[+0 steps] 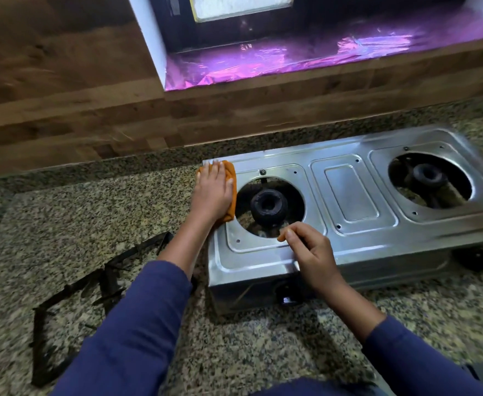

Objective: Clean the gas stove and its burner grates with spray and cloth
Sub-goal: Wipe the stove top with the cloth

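A two-burner steel gas stove (351, 192) sits on the granite counter with its grates off. My left hand (211, 192) lies flat on an orange cloth (231, 178), pressing it onto the stove's left edge beside the left burner (268, 205). My right hand (311, 252) rests on the stove's front edge near that burner opening, its fingers curled with nothing seen in them. The right burner (428, 174) sits bare in its round opening. Black burner grates (71, 307) lie on the counter left of the stove. No spray bottle is in view.
The speckled granite counter (77, 218) runs all around the stove. A wooden wall panel (63, 95) rises behind it, with a recessed ledge lined in shiny purple foil (291, 58) above the stove. Black stove knobs (287, 294) face me on the front.
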